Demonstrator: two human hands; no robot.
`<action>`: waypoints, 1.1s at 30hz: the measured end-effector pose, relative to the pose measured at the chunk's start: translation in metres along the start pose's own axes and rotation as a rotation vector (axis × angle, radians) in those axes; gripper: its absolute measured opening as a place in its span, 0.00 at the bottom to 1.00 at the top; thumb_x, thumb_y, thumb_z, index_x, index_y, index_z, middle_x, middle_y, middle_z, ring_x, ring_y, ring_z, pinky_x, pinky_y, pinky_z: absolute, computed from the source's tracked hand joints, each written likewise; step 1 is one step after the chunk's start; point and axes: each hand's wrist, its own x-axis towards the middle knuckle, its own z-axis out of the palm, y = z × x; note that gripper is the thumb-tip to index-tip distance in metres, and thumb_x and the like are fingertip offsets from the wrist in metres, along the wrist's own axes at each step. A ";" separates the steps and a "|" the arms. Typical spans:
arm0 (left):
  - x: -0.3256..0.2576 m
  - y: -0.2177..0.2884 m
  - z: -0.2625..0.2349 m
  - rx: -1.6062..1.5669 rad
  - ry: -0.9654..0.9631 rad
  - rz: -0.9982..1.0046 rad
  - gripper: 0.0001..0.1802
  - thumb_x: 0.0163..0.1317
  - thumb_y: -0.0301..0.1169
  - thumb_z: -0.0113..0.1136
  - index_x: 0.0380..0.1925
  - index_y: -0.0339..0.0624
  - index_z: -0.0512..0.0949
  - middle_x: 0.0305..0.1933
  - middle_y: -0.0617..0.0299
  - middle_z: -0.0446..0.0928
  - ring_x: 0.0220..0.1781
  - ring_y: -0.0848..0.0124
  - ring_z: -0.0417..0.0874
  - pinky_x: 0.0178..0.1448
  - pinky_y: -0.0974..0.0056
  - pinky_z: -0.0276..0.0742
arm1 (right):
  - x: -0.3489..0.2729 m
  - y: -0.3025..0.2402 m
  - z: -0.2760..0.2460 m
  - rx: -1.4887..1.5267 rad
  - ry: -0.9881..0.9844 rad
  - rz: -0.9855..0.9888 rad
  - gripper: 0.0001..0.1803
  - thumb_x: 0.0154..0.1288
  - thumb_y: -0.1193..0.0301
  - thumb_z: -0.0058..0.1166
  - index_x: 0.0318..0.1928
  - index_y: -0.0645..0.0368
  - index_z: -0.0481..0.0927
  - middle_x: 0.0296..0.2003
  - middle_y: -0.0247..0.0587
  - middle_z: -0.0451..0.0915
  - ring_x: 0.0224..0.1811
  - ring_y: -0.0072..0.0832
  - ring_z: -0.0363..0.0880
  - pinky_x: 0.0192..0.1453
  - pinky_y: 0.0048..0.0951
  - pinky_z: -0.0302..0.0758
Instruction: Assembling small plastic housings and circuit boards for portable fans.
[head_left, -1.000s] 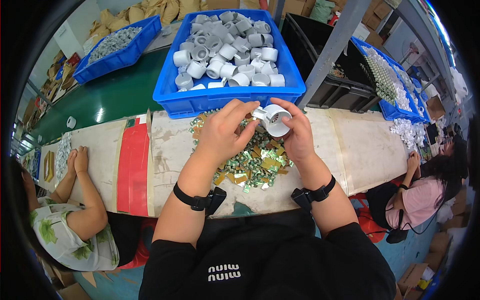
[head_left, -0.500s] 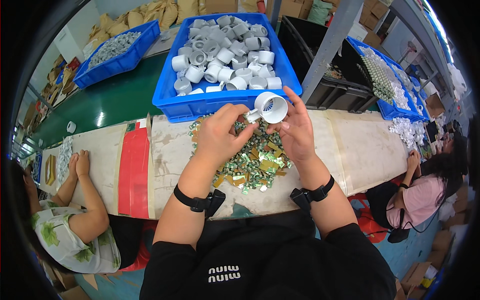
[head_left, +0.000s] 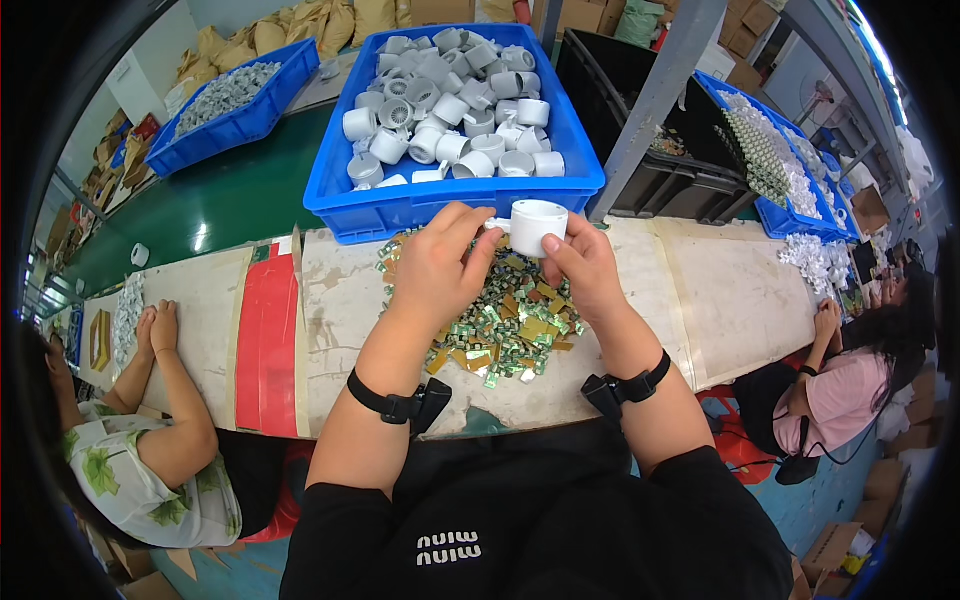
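head view, the only one: your two hands meet above the work table [head_left: 340, 350], just in front of the blue bin [head_left: 450, 212].
white cup-shaped housing [head_left: 538, 228]: held up between your hands, over the far side of the circuit-board pile [head_left: 510, 335], near the bin's front wall, resting on nothing.
just changed: half a second ago the cup was tipped, mouth and inner grille toward you; now it's turned nearly upright, outer side wall facing you.
right hand [head_left: 588, 266]: fingers were spread loose around the cup then; now closed in on its right side, your thumb against the near wall, other fingers behind.
left hand [head_left: 440, 262]: thumb and forefinger pinched almost together at the side stem [head_left: 503, 225], barely shifted; fingertips are small and partly hidden here, so can't tell if a tiny part sits in the pinch too.
what it means: looks like you've turned and re-gripped the housing, likely for handling at the stem; it seems steadier with both hands on it. Judged mid-handling, not set down.
pile: small green and tan boards, loose on the table below your hands, much as before.
bin: heaped with similar white housings [head_left: 440, 110], no visible change; black crate [head_left: 690, 182] stands to its right.
neighbour, left: that person's clasped hands [head_left: 158, 325] rest by the table, well apart from yours.
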 end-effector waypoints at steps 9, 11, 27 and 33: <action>-0.001 -0.001 0.000 0.003 -0.139 0.017 0.10 0.76 0.33 0.65 0.48 0.39 0.85 0.42 0.52 0.83 0.38 0.49 0.88 0.40 0.51 0.83 | -0.006 -0.004 0.004 0.045 -0.094 0.051 0.33 0.77 0.51 0.62 0.69 0.63 0.76 0.36 0.35 0.84 0.28 0.18 0.81 0.30 0.19 0.74; -0.003 -0.004 0.000 0.013 -0.130 0.024 0.09 0.77 0.34 0.64 0.47 0.39 0.83 0.42 0.52 0.82 0.38 0.48 0.87 0.40 0.50 0.82 | -0.006 -0.003 0.006 0.112 -0.152 -0.001 0.33 0.76 0.54 0.64 0.70 0.62 0.74 0.39 0.37 0.85 0.30 0.19 0.82 0.29 0.19 0.74; -0.003 -0.007 0.004 -0.012 0.000 -0.180 0.14 0.68 0.26 0.70 0.52 0.35 0.84 0.48 0.55 0.86 0.24 0.70 0.83 0.31 0.63 0.78 | 0.010 0.015 0.006 -0.269 0.295 -0.150 0.20 0.73 0.63 0.71 0.54 0.67 0.83 0.37 0.38 0.89 0.30 0.17 0.81 0.33 0.23 0.76; -0.005 -0.002 0.004 -0.002 -0.074 -0.204 0.21 0.67 0.27 0.71 0.59 0.37 0.83 0.61 0.50 0.86 0.28 0.70 0.88 0.34 0.64 0.81 | 0.010 0.011 0.005 -0.464 0.367 -0.180 0.22 0.70 0.62 0.73 0.49 0.68 0.81 0.33 0.45 0.90 0.29 0.19 0.85 0.33 0.27 0.78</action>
